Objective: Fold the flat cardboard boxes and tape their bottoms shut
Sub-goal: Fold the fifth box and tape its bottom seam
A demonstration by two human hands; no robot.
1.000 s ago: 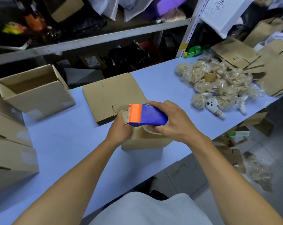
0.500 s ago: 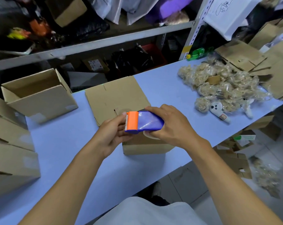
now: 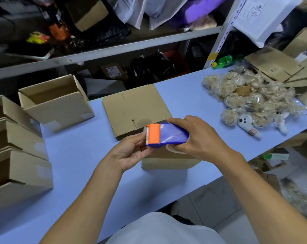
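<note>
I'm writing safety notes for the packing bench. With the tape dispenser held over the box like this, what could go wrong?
1. The left hand fingers pinch at the serrated blade on the tape dispenser; a slip could nick them.
2. Both hands are on the dispenser, the right hand gripping its body, so nothing steadies the small cardboard box near the table edge; it could slide off when taped.

A blue tape dispenser with an orange cutter head and serrated blade is held level above a small folded cardboard box standing on the light-blue table. The box is partly hidden beneath it. A stack of flat cardboard boxes lies just behind. Folded open-topped boxes lie on their sides to the left along the table.
</note>
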